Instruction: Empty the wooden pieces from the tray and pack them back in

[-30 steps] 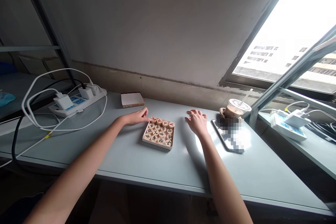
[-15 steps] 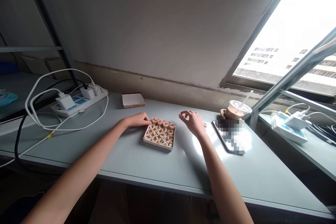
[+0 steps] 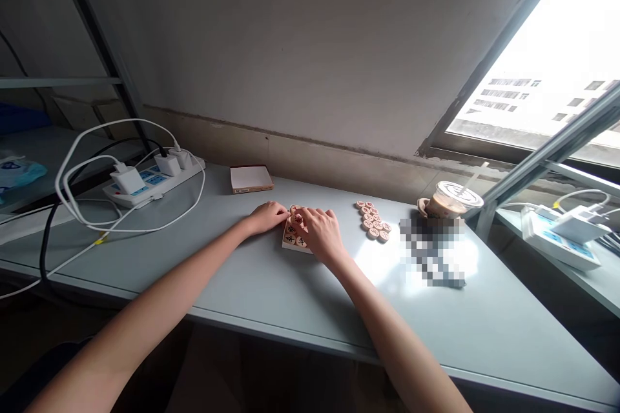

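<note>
A shallow open box (image 3: 295,247) of round wooden Chinese chess pieces stands on the grey desk. My left hand (image 3: 268,215) is closed at the box's far left corner, its fingertips on the edge. Over the box, my right hand (image 3: 321,230) bends its fingers round a red-marked chess piece (image 3: 299,220), which sits above the black-marked pieces (image 3: 290,239). The right hand hides most of the box's right side. Farther right lies a group of red-marked chess pieces (image 3: 372,222), flat on the desk in slanting rows.
An open box lid (image 3: 251,179) lies near the wall. On the left is a power strip (image 3: 169,179) with chargers and looping white cables (image 3: 62,190). A drink cup (image 3: 448,201) with a straw stands at right, behind a blurred-out flat object (image 3: 433,258).
My right hand has moved left from the loose pieces to above the box, carrying a chess piece. The left hand stays at the box. The view has shifted slightly.
</note>
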